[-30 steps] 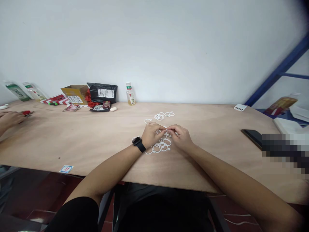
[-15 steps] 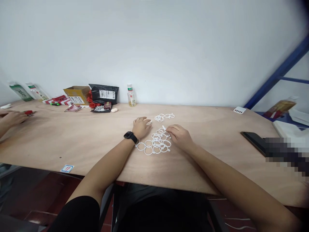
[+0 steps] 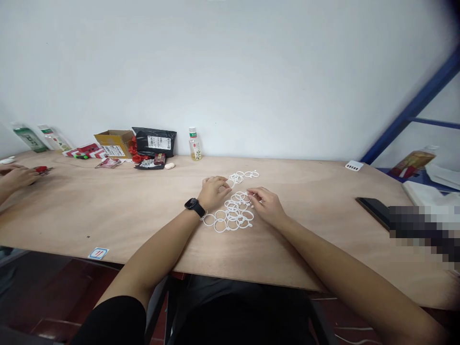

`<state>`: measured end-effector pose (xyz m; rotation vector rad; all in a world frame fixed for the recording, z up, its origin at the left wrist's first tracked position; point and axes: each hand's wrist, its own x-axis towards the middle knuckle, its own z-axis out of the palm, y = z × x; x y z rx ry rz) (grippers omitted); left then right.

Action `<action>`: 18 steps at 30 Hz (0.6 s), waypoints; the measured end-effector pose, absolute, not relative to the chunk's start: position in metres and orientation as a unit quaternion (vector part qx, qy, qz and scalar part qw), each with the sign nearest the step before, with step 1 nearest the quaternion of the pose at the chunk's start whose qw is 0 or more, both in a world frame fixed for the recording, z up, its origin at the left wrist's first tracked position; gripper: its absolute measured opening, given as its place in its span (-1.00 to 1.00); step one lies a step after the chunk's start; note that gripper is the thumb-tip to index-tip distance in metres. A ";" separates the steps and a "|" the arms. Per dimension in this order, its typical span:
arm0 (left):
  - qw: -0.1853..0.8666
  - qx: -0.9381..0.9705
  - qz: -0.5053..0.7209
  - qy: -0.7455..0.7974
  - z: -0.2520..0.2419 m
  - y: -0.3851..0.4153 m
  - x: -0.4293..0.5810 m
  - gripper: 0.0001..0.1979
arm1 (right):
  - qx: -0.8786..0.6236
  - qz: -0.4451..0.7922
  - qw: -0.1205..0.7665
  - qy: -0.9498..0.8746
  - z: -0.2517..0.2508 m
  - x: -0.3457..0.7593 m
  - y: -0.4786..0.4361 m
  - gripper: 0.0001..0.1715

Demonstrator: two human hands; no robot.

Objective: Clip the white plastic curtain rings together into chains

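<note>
I see my left hand (image 3: pixel 214 191) and right hand (image 3: pixel 268 206) on the table (image 3: pixel 125 211), fingertips at the white rings (image 3: pixel 233 216), but I cannot tell whether either grips one.

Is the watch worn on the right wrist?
No, the black watch sits just behind the left hand, beside the white rings.

Plywood table (image 3: pixel 108 211), white wall (image 3: pixel 230 72), blue frame (image 3: pixel 413 108)

Plywood table (image 3: pixel 108 211) — white rings (image 3: pixel 232 216), phone (image 3: pixel 373 208)
</note>
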<state>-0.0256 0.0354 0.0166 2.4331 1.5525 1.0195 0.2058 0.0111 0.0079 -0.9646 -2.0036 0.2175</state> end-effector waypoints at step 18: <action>0.036 0.872 0.328 0.362 0.024 0.003 0.006 -0.90 | -0.377 0.116 0.471 -0.789 0.010 0.203 0.006 -0.79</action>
